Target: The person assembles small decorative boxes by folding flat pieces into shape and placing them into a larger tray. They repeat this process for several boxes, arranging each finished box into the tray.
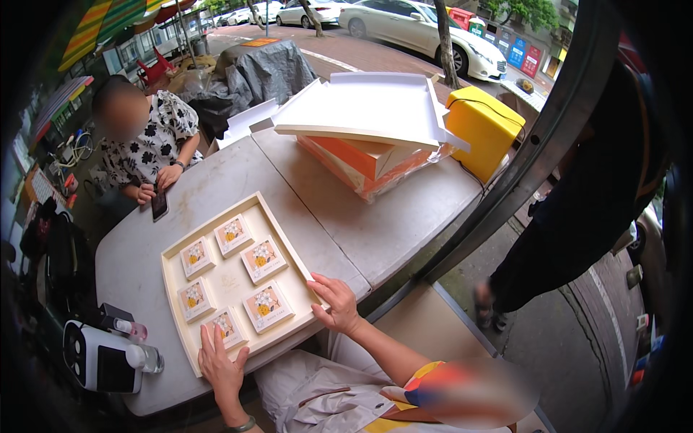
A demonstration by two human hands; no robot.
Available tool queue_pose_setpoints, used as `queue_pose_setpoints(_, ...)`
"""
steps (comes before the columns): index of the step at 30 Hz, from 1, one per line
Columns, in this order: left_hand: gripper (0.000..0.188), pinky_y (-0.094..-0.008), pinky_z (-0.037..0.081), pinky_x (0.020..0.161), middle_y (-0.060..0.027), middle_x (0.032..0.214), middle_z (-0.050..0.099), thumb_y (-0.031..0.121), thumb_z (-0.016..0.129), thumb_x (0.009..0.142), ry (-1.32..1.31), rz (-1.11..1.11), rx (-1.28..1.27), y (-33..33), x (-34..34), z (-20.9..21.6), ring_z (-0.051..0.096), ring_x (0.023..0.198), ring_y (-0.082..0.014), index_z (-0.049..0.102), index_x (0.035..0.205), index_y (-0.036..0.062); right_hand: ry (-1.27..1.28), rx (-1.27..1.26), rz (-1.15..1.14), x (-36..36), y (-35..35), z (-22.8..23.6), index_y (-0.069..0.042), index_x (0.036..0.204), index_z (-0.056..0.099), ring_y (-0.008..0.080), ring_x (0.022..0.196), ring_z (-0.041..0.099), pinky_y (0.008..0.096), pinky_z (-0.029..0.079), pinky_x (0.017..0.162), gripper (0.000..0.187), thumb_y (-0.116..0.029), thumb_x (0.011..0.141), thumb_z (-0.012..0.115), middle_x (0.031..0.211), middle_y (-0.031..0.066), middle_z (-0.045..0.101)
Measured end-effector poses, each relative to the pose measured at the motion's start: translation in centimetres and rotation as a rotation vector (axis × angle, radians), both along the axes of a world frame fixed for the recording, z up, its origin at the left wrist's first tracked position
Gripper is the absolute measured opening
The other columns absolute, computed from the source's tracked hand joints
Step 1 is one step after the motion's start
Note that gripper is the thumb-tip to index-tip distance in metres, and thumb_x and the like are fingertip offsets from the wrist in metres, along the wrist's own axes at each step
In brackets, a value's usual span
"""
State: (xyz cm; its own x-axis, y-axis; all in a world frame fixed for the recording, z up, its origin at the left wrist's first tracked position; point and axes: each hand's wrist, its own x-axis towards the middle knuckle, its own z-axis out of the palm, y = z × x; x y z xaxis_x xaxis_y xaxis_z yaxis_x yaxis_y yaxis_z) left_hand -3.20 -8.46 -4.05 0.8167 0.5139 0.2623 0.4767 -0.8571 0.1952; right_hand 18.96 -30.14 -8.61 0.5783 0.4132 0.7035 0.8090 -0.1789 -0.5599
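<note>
A shallow cream box tray (229,283) lies on the table in front of me. Several small square boxes with a peach and yellow flower print stand inside it, arranged in a ring around a faint central mark. My left hand (222,366) reaches over the near rim, its outstretched fingers touching the nearest small box (229,330). At the tray's right rim is my right hand (337,303), fingers extended and apart against the edge. Beside it, inside the tray, sits another small box (268,306). Neither hand has lifted anything.
A white box lid (375,108) rests on an orange box (346,155) in clear wrap at the far side. Left stand a white device (101,357) and a small clear bottle (149,359). Across the table, a person (148,144) holds a phone (160,205). A metal post (498,187) rises at right.
</note>
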Motion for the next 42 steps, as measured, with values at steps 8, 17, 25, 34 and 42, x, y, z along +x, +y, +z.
queue_pose_setpoints(8, 0.082, -0.0469, 0.038, 0.098, -0.0254, 0.146, 0.037, 0.066, 0.049, 0.087, 0.024, -0.011, 0.036, -0.11, -0.07, 0.39, 0.048, 0.121, -0.0416, 0.046, 0.138, 0.0025, 0.012, -0.005, -0.002, -0.13, -0.05, 0.08, -0.005, 0.118, 0.063, 0.0322, 0.099, 0.063, 0.0402, 0.049, 0.085, 0.044, -0.025, 0.078, 0.064, 0.125, 0.0167, 0.061)
queue_pose_setpoints(17, 0.083, -0.0469, 0.037, 0.100, -0.0253, 0.147, 0.036, 0.066, 0.051, 0.085, 0.017, -0.012, 0.032, 0.01, -0.14, 0.17, 0.047, 0.122, -0.0412, 0.046, 0.139, 0.0032, 0.000, 0.003, -0.009, -0.10, 0.00, -0.06, -0.005, 0.117, 0.063, 0.0319, 0.097, 0.063, 0.0400, 0.049, 0.085, 0.045, -0.026, 0.078, 0.066, 0.123, 0.0163, 0.061)
queue_pose_setpoints(25, 0.082, -0.0470, 0.035, 0.102, -0.0245, 0.147, 0.036, 0.065, 0.056, 0.083, 0.019, 0.007, 0.004, -0.09, -0.01, 0.11, 0.046, 0.122, -0.0407, 0.047, 0.139, 0.0049, 0.008, -0.005, -0.003, 0.03, -0.15, 0.04, -0.005, 0.118, 0.063, 0.0319, 0.096, 0.063, 0.0398, 0.050, 0.084, 0.045, -0.026, 0.078, 0.066, 0.123, 0.0165, 0.061)
queue_pose_setpoints(34, 0.081, -0.0467, 0.035, 0.102, -0.0240, 0.147, 0.036, 0.062, 0.058, 0.083, 0.003, -0.001, 0.006, -0.10, -0.10, 0.20, 0.047, 0.121, -0.0410, 0.047, 0.139, 0.0050, 0.009, 0.004, 0.000, -0.14, -0.01, -0.10, -0.006, 0.118, 0.063, 0.0321, 0.098, 0.063, 0.0401, 0.049, 0.085, 0.045, -0.025, 0.078, 0.066, 0.124, 0.0164, 0.061)
queue_pose_setpoints(42, 0.081, -0.0466, 0.036, 0.101, -0.0230, 0.147, 0.036, 0.065, 0.052, 0.085, 0.024, 0.012, 0.017, -0.31, -0.04, 0.35, 0.046, 0.123, -0.0403, 0.047, 0.139, 0.0042, 0.009, 0.007, 0.003, -0.09, -0.04, 0.05, -0.004, 0.117, 0.063, 0.0340, 0.097, 0.063, 0.0407, 0.050, 0.084, 0.044, -0.023, 0.077, 0.063, 0.123, 0.0189, 0.061)
